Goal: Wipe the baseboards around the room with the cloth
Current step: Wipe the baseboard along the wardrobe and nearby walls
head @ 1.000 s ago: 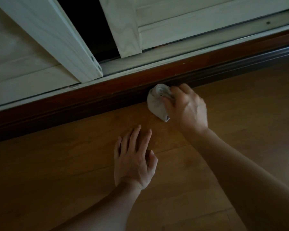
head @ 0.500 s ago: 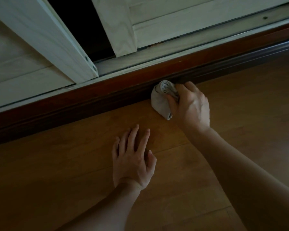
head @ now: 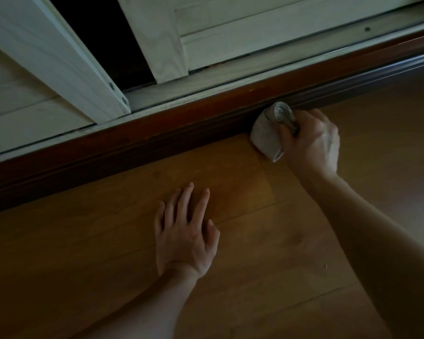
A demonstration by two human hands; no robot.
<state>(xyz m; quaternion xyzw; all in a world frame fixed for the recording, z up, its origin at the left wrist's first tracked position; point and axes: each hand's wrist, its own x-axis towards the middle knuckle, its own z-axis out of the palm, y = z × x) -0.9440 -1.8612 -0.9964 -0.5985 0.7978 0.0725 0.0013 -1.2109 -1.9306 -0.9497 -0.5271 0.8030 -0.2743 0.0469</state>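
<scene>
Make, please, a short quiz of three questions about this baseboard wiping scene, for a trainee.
1. True or false: the left hand holds the cloth.
2. The bunched cloth presses against what? A) the white sliding door B) the dark red-brown baseboard C) a window
3. Fill in: the left hand lies flat, fingers spread, on the wooden ____.

Key
1. False: the right hand grips it.
2. B
3. floor

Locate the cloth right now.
Head view, right of centre: the cloth is bunched in the right hand, pressed against the dark baseboard where it meets the wood floor.
</scene>
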